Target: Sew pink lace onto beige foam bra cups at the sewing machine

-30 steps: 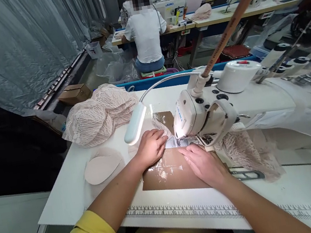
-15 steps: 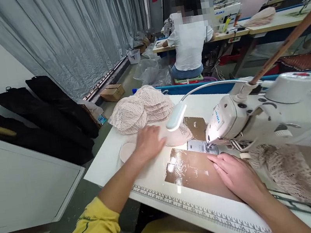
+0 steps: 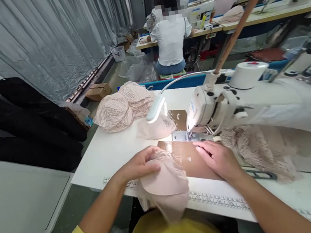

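Pinched between the thumb and fingers of my left hand (image 3: pixel 139 165) is a pale pink bra cup (image 3: pixel 163 176) with lace and sheer fabric. It hangs over the front edge of the white table, its lower end near my lap. My right hand (image 3: pixel 219 159) rests on the glossy brown plate (image 3: pixel 190 160), fingers stretched out toward the needle area and nothing visible in them. Just beyond those fingertips is the presser foot of the white sewing machine (image 3: pixel 198 106). Another pale cup piece (image 3: pixel 157 127) lies left of the needle plate (image 3: pixel 180 136).
Stacked lace cups (image 3: pixel 113 113) stand at the table's back left. A lamp (image 3: pixel 156 108) on a bent neck hangs over the work area. Bunched lace fabric (image 3: pixel 246 149) lies under the machine arm. A printed ruler (image 3: pixel 216 199) runs along the front edge. A co-worker (image 3: pixel 172 43) sits ahead.
My left hand has come from the back of the table toward me, now with a bra cup in it. My right hand remains on the brown plate. The view has shifted right.
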The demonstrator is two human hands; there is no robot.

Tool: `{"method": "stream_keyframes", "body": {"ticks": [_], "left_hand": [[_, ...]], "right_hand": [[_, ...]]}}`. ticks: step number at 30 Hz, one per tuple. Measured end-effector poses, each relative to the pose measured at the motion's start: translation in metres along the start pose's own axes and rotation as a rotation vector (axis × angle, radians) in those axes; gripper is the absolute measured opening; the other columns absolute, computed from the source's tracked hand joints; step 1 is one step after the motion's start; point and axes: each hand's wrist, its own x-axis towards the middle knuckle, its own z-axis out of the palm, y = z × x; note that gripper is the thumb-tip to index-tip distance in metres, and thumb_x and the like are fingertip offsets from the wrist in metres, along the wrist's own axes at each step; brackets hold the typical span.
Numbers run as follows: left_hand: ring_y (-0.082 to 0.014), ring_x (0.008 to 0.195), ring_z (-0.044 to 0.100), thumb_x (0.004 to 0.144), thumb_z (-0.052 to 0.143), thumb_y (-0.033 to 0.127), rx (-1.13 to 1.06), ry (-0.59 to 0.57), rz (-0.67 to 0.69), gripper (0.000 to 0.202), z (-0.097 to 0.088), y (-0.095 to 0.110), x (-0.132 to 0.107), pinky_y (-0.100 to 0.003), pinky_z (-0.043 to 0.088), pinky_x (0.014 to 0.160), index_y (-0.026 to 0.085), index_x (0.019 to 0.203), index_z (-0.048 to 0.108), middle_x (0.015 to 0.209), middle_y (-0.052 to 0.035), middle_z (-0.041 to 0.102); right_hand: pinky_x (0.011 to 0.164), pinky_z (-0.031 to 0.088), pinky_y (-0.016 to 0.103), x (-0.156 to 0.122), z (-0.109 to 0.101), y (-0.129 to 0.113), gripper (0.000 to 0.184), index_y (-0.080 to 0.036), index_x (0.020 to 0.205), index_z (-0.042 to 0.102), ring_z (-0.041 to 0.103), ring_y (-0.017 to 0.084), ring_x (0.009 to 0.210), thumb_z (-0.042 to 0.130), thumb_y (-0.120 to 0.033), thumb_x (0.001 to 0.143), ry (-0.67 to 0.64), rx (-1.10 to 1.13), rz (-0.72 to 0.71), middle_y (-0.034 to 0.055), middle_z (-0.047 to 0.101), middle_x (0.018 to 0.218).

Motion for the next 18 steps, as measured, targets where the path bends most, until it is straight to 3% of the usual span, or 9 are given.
{"method": "stream_keyframes", "body": {"ticks": [3, 5, 8, 13, 18], "left_hand": [[-0.0205, 0.090, 0.062, 0.078, 0.058, 0.022, 0.246, 0.010, 0.053, 0.037, 0.025, 0.007, 0.042, -0.029, 0.050, 0.073, 0.019, 0.114, 0.055, 0.106, -0.0075, 0.064], [-0.0190, 0.084, 0.063, 0.077, 0.057, 0.021, 0.461, 0.058, 0.085, 0.029, 0.034, 0.006, 0.068, -0.027, 0.050, 0.069, 0.018, 0.106, 0.059, 0.098, -0.0051, 0.066], [-0.0177, 0.072, 0.063, 0.080, 0.056, 0.024, 0.686, 0.113, 0.116, 0.014, 0.037, 0.006, 0.094, -0.025, 0.048, 0.061, 0.018, 0.091, 0.062, 0.082, -0.0024, 0.067], [-0.0214, 0.075, 0.059, 0.089, 0.041, 0.021, 0.880, 0.301, 0.117, 0.021, 0.035, 0.020, 0.098, -0.031, 0.046, 0.065, 0.016, 0.083, 0.060, 0.081, -0.0073, 0.063], [-0.0200, 0.083, 0.060, 0.094, 0.038, 0.024, 1.067, 0.115, 0.453, 0.025, 0.057, 0.012, 0.089, -0.033, 0.050, 0.075, 0.017, 0.092, 0.062, 0.087, -0.0078, 0.065]], "right_hand": [[0.069, 0.048, 0.027, -0.002, -0.009, -0.004, 0.025, -0.021, 0.086, 0.068, 0.064, 0.016, 0.075, 0.046, -0.030, 0.092, 0.008, 0.155, -0.004, 0.0028, 0.072, 0.082], [0.068, 0.047, 0.026, -0.003, -0.011, -0.006, 0.025, -0.019, 0.084, 0.069, 0.062, 0.015, 0.073, 0.047, -0.030, 0.092, -0.082, 0.215, -0.071, 0.0030, 0.070, 0.079], [0.067, 0.044, 0.026, -0.003, -0.011, -0.008, 0.021, -0.020, 0.089, 0.070, 0.060, 0.015, 0.074, 0.050, -0.027, 0.090, -0.237, 0.138, -0.149, 0.0033, 0.068, 0.080], [0.065, 0.040, 0.025, -0.002, -0.006, -0.011, 0.022, -0.019, 0.083, 0.069, 0.056, 0.015, 0.073, 0.048, -0.019, 0.090, -0.266, -0.003, -0.153, 0.0027, 0.064, 0.075], [0.068, 0.041, 0.026, -0.003, -0.002, -0.009, 0.019, -0.017, 0.080, 0.067, 0.055, 0.016, 0.074, 0.050, -0.017, 0.088, -0.221, -0.086, -0.112, 0.0041, 0.062, 0.076]]}}
